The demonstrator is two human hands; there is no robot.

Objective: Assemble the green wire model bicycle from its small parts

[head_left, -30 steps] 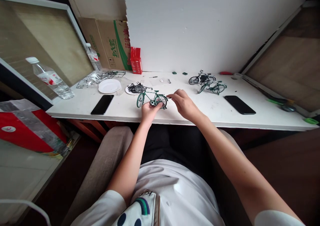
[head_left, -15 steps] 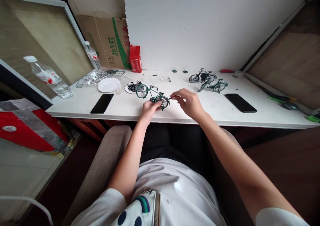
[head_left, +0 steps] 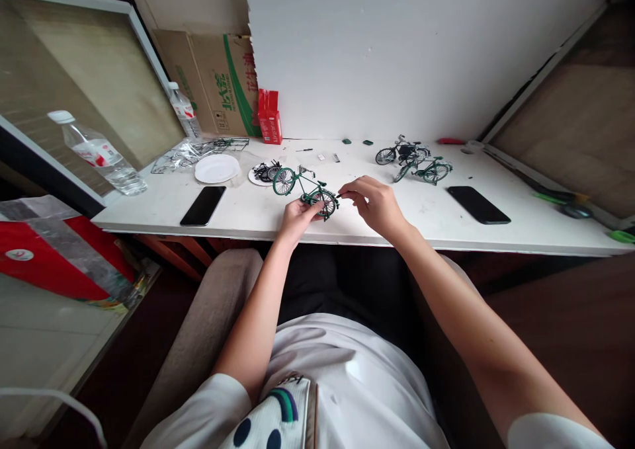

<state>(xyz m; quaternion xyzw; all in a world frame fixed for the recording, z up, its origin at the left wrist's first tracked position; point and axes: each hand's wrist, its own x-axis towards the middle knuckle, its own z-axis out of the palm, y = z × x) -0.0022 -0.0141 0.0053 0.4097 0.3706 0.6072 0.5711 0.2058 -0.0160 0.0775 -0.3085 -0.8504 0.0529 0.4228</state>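
A small green model bicycle [head_left: 310,188] is held above the table's front part, one wheel up to the left and the other near my fingers. My left hand [head_left: 297,221] grips it by the lower frame and the right-hand wheel, thumb across the spokes. Just right of that wheel, my right hand [head_left: 372,201] pinches a small dark piece, too tiny to name, its tip close to the bicycle's end. Whether the piece touches the bicycle I cannot tell.
On the white table [head_left: 258,227] lie two phones [head_left: 203,205] [head_left: 477,204], a white plate [head_left: 217,168], a dish of black parts [head_left: 265,171], a green bicycle [head_left: 431,170] and a black one [head_left: 391,153]. Bottles [head_left: 102,155] and a red box [head_left: 269,118] stand behind.
My left hand and the green bicycle have shifted slightly to the right, bringing its wheel nearer my right hand. My right hand has barely moved and keeps its pinch.
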